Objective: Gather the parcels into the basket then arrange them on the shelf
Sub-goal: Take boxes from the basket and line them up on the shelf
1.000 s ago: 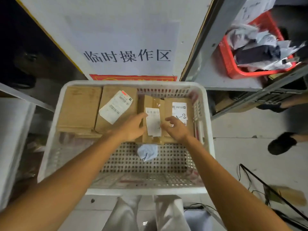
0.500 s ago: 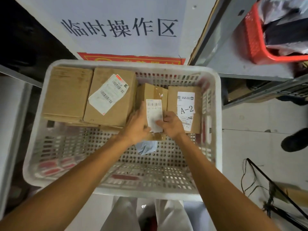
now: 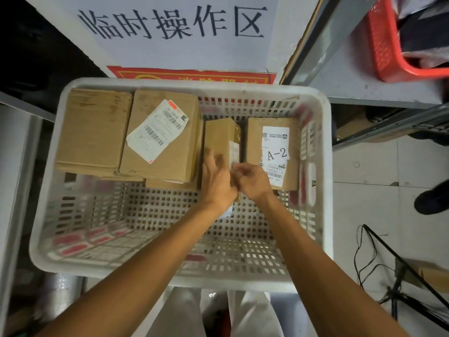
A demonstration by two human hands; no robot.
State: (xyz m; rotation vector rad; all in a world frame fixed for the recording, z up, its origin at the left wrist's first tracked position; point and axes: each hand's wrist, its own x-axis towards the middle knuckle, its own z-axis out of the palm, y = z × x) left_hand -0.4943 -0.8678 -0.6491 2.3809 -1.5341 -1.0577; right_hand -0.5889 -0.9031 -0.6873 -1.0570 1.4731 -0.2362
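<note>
Both hands meet at the near end of the narrow parcel, mid-frame.

Your right hand (image 3: 252,181) has curled fingers (image 3: 239,169) pinching the near right edge of the narrow brown cardboard parcel (image 3: 220,135). Your left hand (image 3: 216,177) lies on its near top, too blurred to tell its hold. The parcel's long axis runs up the frame, between the barcode-labelled brown parcel (image 3: 181,161) and the A-2 brown parcel (image 3: 254,147), in the white perforated plastic basket (image 3: 184,284). Room looks clear straight up. The grey metal shelf (image 3: 352,76) is upper right.
</note>
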